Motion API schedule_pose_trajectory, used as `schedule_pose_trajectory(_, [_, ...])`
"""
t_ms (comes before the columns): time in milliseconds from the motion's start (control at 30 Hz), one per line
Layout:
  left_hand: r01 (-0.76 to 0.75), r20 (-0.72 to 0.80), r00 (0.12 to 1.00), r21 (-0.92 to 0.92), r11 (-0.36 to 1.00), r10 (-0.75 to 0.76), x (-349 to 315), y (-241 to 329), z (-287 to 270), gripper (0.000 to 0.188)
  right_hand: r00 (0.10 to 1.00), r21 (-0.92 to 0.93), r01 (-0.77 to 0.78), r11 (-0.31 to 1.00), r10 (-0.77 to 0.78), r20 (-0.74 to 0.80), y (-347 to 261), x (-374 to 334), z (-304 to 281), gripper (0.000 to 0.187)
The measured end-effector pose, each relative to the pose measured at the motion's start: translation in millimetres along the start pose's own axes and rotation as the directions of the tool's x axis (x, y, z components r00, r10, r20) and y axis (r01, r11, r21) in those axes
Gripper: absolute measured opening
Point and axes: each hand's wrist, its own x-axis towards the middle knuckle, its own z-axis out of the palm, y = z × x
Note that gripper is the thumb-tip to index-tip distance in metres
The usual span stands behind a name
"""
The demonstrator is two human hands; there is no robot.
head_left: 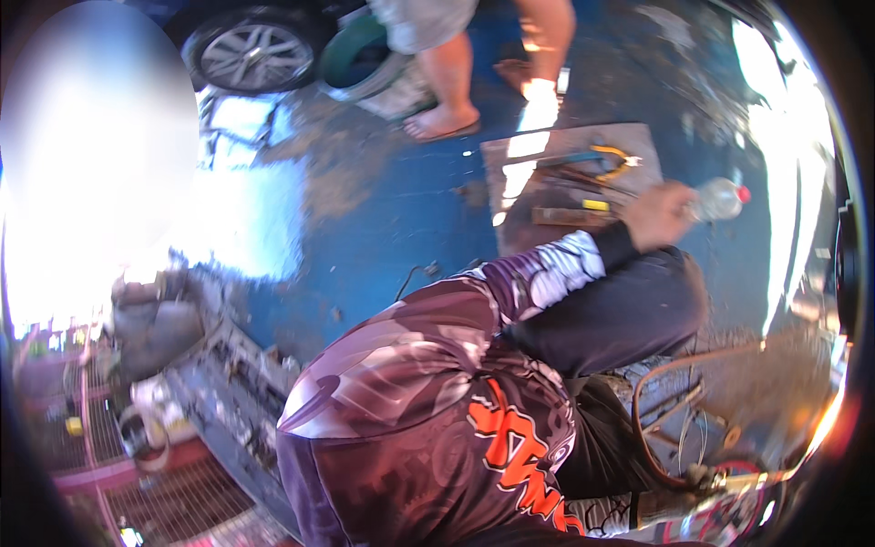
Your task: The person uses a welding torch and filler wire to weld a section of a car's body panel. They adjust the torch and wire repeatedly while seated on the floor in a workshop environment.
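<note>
- The clear bottle (714, 201) is already in hand, grasped by the left hand (658, 217); that much of the work is judged done.
- The red cap (745, 194) is seen in place at the bottle's end, so uncapping is judged not yet done, if it is called for. Whether anything is held inside cannot be made out.
- How much is left cannot be judged firmly. On the flat sheet (629, 139), a yellow curved tool (629, 167) and a brown bar-like piece (570, 217) are left unheld.
- The bottle is pointed cap outward, away from the left hand and toward the right rim of the view.
- Its long axis is set nearly level across the view, with the cap end slightly higher in the picture; the base end is hidden by the hand.
- The bottle is located just beyond the sheet's right edge, seen against the blue floor (355, 246) and past the bent knee (670, 296). Whether it is raised or rested cannot be told.
- The left grip is closed around the bottle's base end. The right grip cannot be told: a patterned sleeve (606, 516) is shown at the lower edge, but the right hand is not clearly made out.
</note>
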Motion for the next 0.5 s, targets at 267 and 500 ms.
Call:
schedule_pose_trajectory(267, [-0.023,0.669,0.743,0.050,0.998,-0.016,-99,189,121,0.050,1.000,0.015,-0.001,1.000,0.000,0.027,16,8,1,0.033])
schedule_pose_trajectory(500, [0.431,0.936,0.320,-0.008,0.902,-0.144,-155,154,277,0.060,0.999,0.020,0.032,0.999,-0.031,-0.022,21,3,-20,0.036])
